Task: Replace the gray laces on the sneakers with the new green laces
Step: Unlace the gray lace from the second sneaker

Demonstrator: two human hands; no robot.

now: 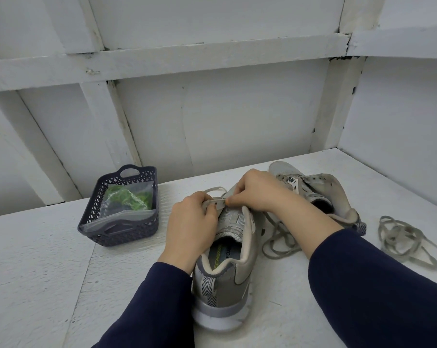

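Head view: a gray sneaker [227, 270] is held in both hands on the white bench [37, 259], heel toward the camera.
The sneaker's eyelet strip is clasped in the grip of the left hand [190, 222], fingers curled over it. The gray lace [213, 190] is pinched at the strip's end in the narrow grip of the right hand [257, 192], and its slack is trailed on the bench to the sneaker's right. A second sneaker [320, 189] is laid on its side behind the right forearm. A loose gray lace [403, 237] is heaped well to the right. The green laces [129, 199] are kept in a clear bag [117, 217] inside a dark basket [127, 234] to the left, apart from the hands.
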